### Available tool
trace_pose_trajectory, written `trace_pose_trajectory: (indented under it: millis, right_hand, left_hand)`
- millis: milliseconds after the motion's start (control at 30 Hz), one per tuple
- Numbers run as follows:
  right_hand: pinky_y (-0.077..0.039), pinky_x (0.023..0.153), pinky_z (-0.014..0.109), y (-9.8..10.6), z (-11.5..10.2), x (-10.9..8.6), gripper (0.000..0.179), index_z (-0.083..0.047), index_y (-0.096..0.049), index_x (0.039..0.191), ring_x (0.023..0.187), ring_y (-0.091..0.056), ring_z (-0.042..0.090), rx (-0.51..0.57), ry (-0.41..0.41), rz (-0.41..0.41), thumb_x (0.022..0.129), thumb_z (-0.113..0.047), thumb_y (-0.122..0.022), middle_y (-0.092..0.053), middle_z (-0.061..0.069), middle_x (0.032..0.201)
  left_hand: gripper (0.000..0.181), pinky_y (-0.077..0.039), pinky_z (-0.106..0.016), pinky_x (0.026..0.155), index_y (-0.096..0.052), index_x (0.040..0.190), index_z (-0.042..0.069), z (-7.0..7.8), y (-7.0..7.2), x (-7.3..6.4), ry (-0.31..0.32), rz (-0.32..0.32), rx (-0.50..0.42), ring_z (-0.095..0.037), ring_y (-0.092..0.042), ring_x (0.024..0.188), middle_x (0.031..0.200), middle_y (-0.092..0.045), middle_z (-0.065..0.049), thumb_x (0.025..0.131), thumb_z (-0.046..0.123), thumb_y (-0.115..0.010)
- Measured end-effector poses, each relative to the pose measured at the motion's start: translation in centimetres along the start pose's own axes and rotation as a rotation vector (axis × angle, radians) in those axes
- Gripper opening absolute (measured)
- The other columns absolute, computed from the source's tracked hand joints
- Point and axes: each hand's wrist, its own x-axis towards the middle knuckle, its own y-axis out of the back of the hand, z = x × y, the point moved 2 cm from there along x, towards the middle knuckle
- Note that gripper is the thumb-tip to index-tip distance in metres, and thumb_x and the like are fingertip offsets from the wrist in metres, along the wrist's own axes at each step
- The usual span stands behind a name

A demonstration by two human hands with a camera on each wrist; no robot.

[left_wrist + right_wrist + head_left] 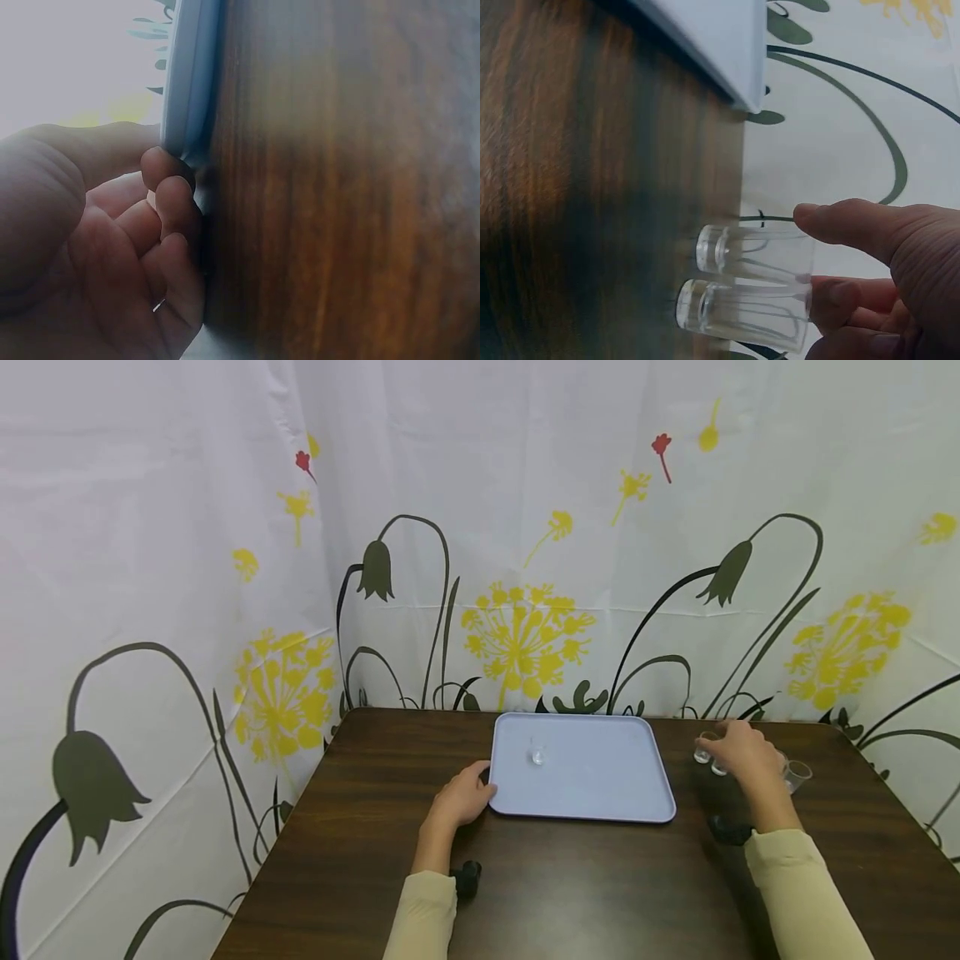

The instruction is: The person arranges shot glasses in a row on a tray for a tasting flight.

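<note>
My left hand (461,795) holds the left edge of a pale blue tray (600,777), thumb over the rim and fingers curled at its underside, as the left wrist view shows. One small clear shot glass (537,757) stands on the tray's left part. At the right, my right hand (746,756) reaches over two clear shot glasses standing side by side. In the right wrist view, thumb and index finger pinch one shot glass (757,253) at its rim. The other shot glass (742,309) stands right beside it, close to the curled fingers.
More clear glasses, one of them a tilted-looking glass (798,774), stand right of my right hand, partly hidden by it. All rests on a dark wooden table (570,885). A white curtain (510,460) with flower prints hangs behind the table's far edge.
</note>
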Motion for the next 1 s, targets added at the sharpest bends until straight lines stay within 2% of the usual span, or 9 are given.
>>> trace_pose_trajectory:
  millis: [300,567,867,1000]
  right_hand:
    - [-0.043,0.094,0.076,-0.1,0.0,0.2,0.071,0.004,-0.055,0.149,0.121,-0.059,0.061,-0.024,0.015,0.006,0.102,-0.048,-0.067,-0.056,0.038,0.145]
    - [-0.045,0.093,0.074,-0.2,-0.3,0.2,0.065,0.006,-0.057,0.145,0.117,-0.061,0.059,-0.034,0.018,0.024,0.102,-0.042,-0.067,-0.061,0.037,0.138]
    - [-0.05,0.081,0.068,-1.0,-1.3,0.5,0.052,0.0,-0.067,0.136,0.109,-0.066,0.057,-0.074,0.106,0.089,0.101,-0.039,-0.068,-0.068,0.033,0.129]
    - [-0.05,0.078,0.066,-1.6,-1.6,0.6,0.051,-0.002,-0.065,0.137,0.108,-0.066,0.057,-0.073,0.144,0.119,0.101,-0.039,-0.068,-0.068,0.034,0.131]
  left_hand:
    - [0.058,-0.044,-0.039,0.063,-0.053,0.159,0.026,0.0,0.0,-0.3,-0.009,0.009,-0.02,-0.02,-0.06,0.069,0.086,-0.064,0.001,0.104,0.04,-0.064]
    - [0.058,-0.045,-0.038,0.063,-0.053,0.159,0.026,-0.2,-0.1,-0.1,-0.01,0.009,-0.017,-0.019,-0.06,0.068,0.086,-0.065,0.002,0.104,0.04,-0.064]
    - [0.059,-0.045,-0.038,0.063,-0.053,0.159,0.026,-0.3,-0.1,0.0,-0.008,0.014,-0.005,-0.018,-0.06,0.069,0.086,-0.065,0.003,0.103,0.041,-0.065]
    - [0.059,-0.044,-0.038,0.063,-0.053,0.159,0.026,-0.2,-0.1,0.0,-0.004,0.012,-0.005,-0.018,-0.06,0.069,0.086,-0.065,0.003,0.103,0.041,-0.065]
